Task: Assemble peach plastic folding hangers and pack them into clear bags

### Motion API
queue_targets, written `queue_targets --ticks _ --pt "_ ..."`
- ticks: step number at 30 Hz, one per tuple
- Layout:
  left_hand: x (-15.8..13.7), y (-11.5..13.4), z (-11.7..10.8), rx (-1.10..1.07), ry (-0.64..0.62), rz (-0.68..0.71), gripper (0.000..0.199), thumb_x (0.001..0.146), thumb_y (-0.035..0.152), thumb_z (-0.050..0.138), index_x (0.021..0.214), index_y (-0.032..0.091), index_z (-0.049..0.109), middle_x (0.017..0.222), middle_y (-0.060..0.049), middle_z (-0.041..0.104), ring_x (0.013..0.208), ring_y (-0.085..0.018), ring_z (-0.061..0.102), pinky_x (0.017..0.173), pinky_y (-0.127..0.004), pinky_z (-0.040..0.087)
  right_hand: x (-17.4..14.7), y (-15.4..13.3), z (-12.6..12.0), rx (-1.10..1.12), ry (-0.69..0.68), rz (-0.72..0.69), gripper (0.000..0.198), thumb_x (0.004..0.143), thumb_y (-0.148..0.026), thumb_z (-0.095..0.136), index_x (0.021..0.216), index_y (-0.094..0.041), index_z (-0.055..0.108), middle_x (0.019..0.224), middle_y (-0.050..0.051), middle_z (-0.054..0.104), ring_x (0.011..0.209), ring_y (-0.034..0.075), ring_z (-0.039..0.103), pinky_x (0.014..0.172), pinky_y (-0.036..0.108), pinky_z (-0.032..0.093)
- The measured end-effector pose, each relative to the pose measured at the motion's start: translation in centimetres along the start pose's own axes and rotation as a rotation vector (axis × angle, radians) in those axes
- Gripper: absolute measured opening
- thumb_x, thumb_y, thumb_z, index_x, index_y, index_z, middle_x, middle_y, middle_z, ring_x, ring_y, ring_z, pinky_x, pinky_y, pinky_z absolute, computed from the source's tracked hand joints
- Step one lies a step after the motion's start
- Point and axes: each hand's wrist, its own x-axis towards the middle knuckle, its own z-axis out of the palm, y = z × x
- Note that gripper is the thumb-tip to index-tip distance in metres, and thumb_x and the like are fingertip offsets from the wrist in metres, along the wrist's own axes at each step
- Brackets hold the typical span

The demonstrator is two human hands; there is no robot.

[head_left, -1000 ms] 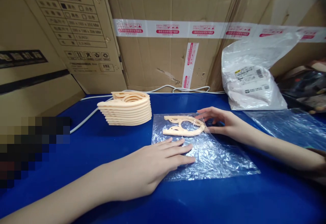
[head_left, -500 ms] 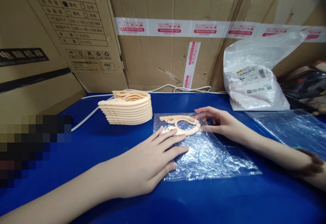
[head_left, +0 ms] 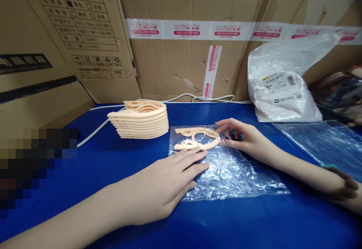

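A cream plastic folding hanger (head_left: 213, 143), with two curved arms around a round opening, lies flat inside a clear plastic bag (head_left: 226, 179) on the blue table. My left hand (head_left: 169, 183) rests flat on the bag just below the hanger, fingers stretched and a little apart, with nothing gripped. My right hand (head_left: 243, 136) is at the hanger's right end, its thumb and fingers curled around that end at the bag's mouth. Some of its fingertips are partly hidden by film and glare. To the left stands a neat stack of matching hangers (head_left: 140, 124).
Cardboard boxes (head_left: 172, 64) wall off the back and left. A white cable (head_left: 96, 132) runs behind the stack. At the right sit a white labelled plastic bag (head_left: 283, 90) and another clear bag (head_left: 319, 139) lying flat. The blue table (head_left: 226, 226) extends along the front.
The hanger has slid slightly left and deeper into the bag, with my right hand at its end. My left fingers have come down off the hanger's lower arm and drawn closer together.
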Motion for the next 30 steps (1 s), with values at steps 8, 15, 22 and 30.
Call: queue_targets --ticks 8,15,22,30 --pt "0.3 -0.1 -0.1 0.013 -0.024 -0.005 0.045 0.102 0.028 0.033 0.147 0.024 0.037 0.158 -0.003 0.028 0.145 -0.023 0.026 0.117 -0.041 0.03 -0.2 -0.1 -0.2 -0.048 -0.035 -0.022 0.048 0.085 -0.046 0.064 0.126 -0.025 0.054 0.118 0.008 0.068 0.101 0.025 0.064 0.074 0.037 0.048" --pt "0.2 -0.6 0.1 -0.015 0.024 -0.002 0.045 0.1 0.023 0.036 0.145 0.025 0.04 0.156 -0.004 0.031 0.144 -0.024 0.029 0.117 -0.042 0.03 -0.7 -0.4 -0.7 -0.112 -0.058 -0.024 0.048 0.086 -0.044 0.062 0.13 -0.027 0.051 0.121 0.007 0.067 0.106 0.026 0.062 0.081 0.04 0.05" --pt "0.4 -1.0 -0.1 -0.006 0.048 -0.007 0.043 0.101 0.026 0.037 0.144 0.026 0.042 0.156 -0.005 0.033 0.142 -0.025 0.032 0.116 -0.043 0.03 -1.0 -0.8 -1.3 -0.092 0.021 0.069 0.038 0.092 -0.048 0.049 0.121 -0.025 0.055 0.097 0.004 0.073 0.083 0.021 0.065 0.072 0.038 0.048" --pt "-1.2 -4.5 -4.4 0.233 0.426 -0.142 0.047 0.098 0.039 0.044 0.142 0.024 0.037 0.153 -0.005 0.037 0.144 -0.027 0.025 0.119 -0.048 0.018 -1.0 -0.7 -1.1 0.112 0.013 0.129 0.045 0.082 -0.05 0.064 0.117 -0.023 0.056 0.082 0.003 0.07 0.075 0.02 0.064 0.066 0.035 0.048"
